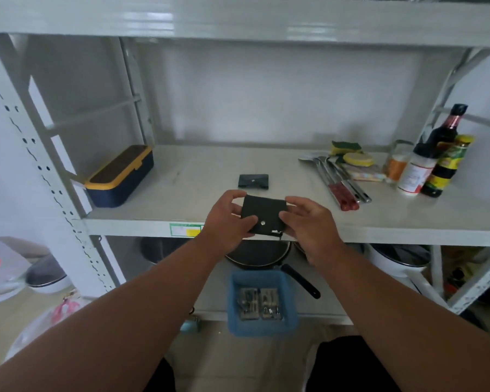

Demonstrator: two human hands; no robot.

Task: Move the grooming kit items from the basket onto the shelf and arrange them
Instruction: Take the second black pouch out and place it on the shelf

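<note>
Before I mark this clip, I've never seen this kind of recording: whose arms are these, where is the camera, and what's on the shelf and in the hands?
There is no machine here. A head-worn camera looks down at the person's own arms. The left hand and right hand together hold a black snap-button pouch over the front edge of a grey shelf. A second black pouch already lies on it, with a navy-and-yellow box, cutlery, sponges and sauce bottles. Below, a blue basket holds opened grooming kits with metal tools.

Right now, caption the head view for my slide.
Both hands, left hand and right hand, hold a black pouch over the shelf; another pouch lies behind.
</note>
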